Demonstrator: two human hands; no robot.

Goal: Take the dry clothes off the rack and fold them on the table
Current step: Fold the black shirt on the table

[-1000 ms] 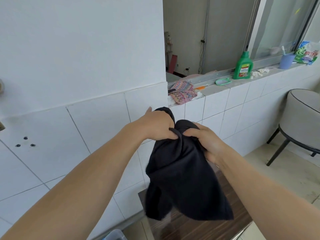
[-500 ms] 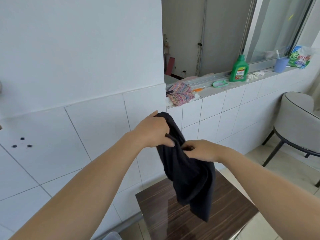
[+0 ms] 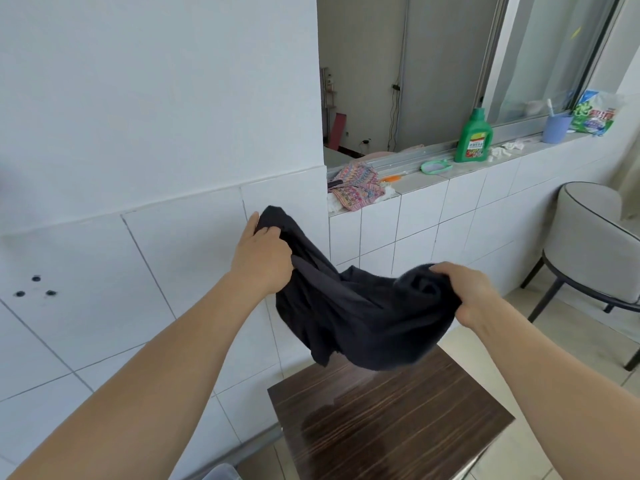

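Note:
A black garment (image 3: 360, 313) hangs crumpled in the air between both hands, above the dark wooden table (image 3: 398, 417). My left hand (image 3: 261, 259) grips its upper left edge near the tiled wall. My right hand (image 3: 467, 294) grips the other end, lower and to the right. The cloth sags between them and its lower fold hangs just over the table's far edge. No drying rack is in view.
A tiled ledge (image 3: 433, 178) runs behind, carrying a patterned cloth (image 3: 358, 185), a green detergent bottle (image 3: 473, 136), a blue cup (image 3: 557, 128) and a packet (image 3: 595, 114). A grey padded chair (image 3: 595, 244) stands at the right. White tiled wall is close on the left.
My hands have pulled apart: the right one moved right and down, spreading the bunched black garment out between them. The left hand stayed near the wall.

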